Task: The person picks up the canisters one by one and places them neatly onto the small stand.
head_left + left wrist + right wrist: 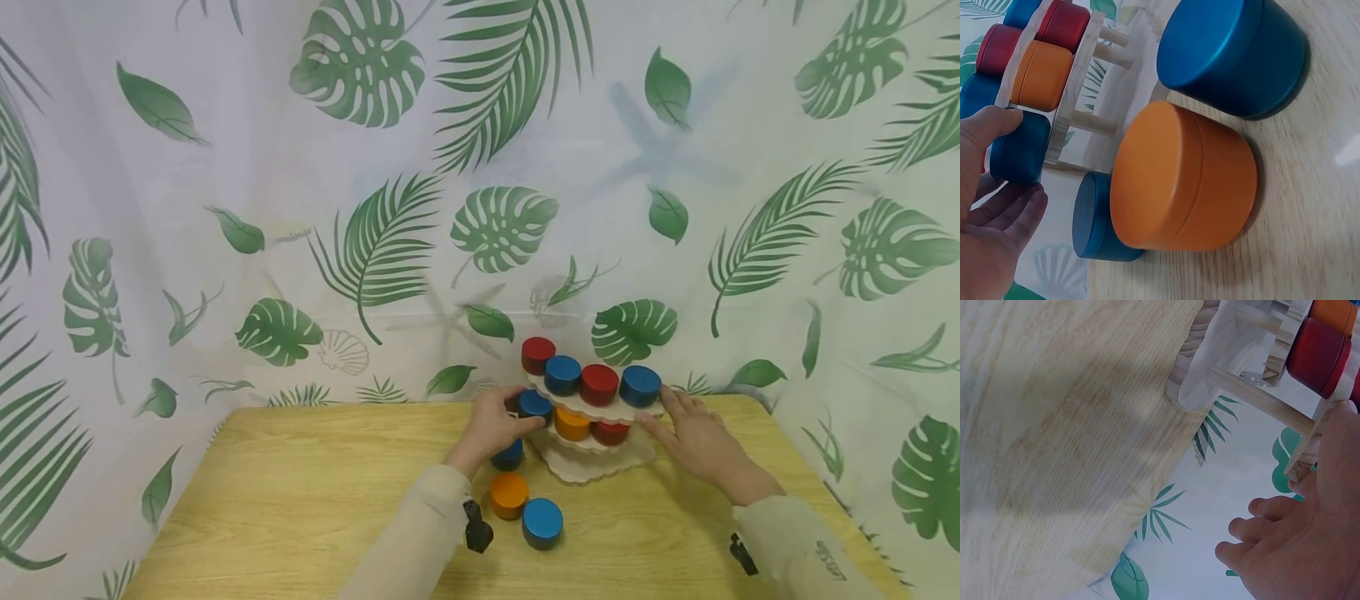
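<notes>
A tiered wooden stand (592, 468) with scalloped edges stands at the table's back right. My left hand (491, 429) pinches a dark blue round tin (1019, 149) between thumb and fingers at the left end of the middle tier. Beside that tin on the same tier are an orange tin (573, 424) and a red tin (611, 432). Red and blue tins (599, 384) line the top tier. My right hand (705, 442) grips the right end of the top tier, its other fingers spread in the right wrist view.
On the table left of and before the stand are a dark blue tin (507, 455), an orange tin (510, 497) and a brighter blue tin (542, 523). A leaf-printed curtain (390, 292) hangs behind the wooden table (315, 492).
</notes>
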